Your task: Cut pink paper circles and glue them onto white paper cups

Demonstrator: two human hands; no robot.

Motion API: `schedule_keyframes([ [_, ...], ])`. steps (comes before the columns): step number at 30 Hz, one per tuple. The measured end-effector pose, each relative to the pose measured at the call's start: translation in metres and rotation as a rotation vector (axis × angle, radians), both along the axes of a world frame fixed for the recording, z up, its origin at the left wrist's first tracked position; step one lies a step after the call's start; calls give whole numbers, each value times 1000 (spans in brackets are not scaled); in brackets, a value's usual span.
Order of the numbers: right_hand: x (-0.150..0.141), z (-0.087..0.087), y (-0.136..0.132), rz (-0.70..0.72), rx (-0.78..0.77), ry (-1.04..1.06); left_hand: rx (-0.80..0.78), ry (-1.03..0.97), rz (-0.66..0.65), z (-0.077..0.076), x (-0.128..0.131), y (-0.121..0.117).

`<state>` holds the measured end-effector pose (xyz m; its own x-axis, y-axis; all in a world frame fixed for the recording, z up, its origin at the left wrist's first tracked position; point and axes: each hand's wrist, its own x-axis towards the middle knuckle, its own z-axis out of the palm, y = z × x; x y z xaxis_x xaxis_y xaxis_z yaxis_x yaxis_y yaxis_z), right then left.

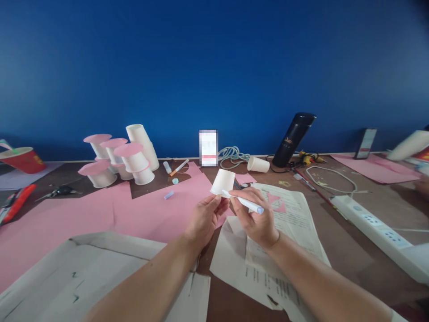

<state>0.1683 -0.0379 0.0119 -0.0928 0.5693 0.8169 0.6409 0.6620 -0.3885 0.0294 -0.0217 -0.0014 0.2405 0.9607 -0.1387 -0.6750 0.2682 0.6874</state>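
Observation:
A white paper cup [223, 181] is held upside down, a little tilted, by my left hand [207, 219], whose fingers grip its rim from below. My right hand [256, 219] grasps a white marker [247, 203] with a bluish end, its tip at the cup's lower side. Whether the tip touches the cup I cannot tell. Pink paper [157, 210] lies under and to the left of my hands, with a small light-purple cap [169, 195] on it. Printed sheets [296, 214] lie beneath my right hand, with a pink scrap [276, 202] on them.
White cups with pink discs [134, 163] stand stacked at the back left, beside tall nested cups [142, 145]. A phone [208, 147] leans on the wall. Further right are a lying cup [258, 164], a black flask [294, 139] and a power strip [372, 228]. A red cutter [18, 201] lies left.

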Motion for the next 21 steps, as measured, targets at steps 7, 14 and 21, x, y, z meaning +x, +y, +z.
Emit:
schedule_keyframes([
  [7, 2, 1, 2, -41, 41, -43, -6, -11, 21, 0, 0, 0],
  [14, 0, 0, 0, 11, 16, -68, 48, 4, -17, -2, -1, 1],
  [21, 1, -1, 2, -50, 46, -46, 47, 26, 16, -3, 0, 1],
])
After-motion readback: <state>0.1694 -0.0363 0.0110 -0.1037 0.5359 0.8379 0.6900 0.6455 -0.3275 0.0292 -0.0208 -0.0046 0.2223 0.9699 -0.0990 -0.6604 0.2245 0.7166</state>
